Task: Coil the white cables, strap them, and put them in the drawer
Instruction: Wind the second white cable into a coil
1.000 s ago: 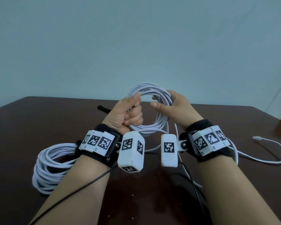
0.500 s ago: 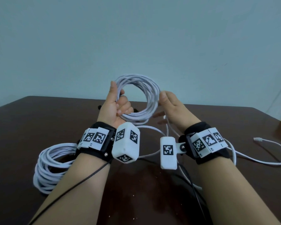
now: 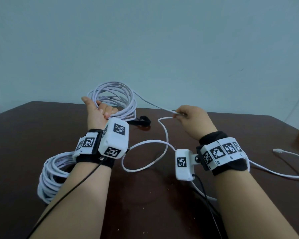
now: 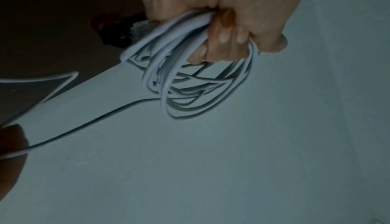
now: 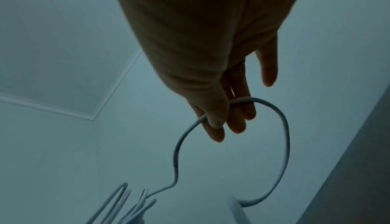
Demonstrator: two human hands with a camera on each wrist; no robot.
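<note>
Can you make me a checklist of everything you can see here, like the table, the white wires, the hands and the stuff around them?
Surface: dark brown table, a few pale crumbs on it.
Job's things: coil in hand, held above the table; loose tail looping on the table to its plug; second coil lying near the left forearm; black strap behind the hands.
Clutter: nothing seen.
Grippers: left hand grips the coil; right hand pinches the cable between coil and tail.
Cables: black camera leads run along both arms.
Surroundings: plain pale blue wall; no drawer in view.
</note>
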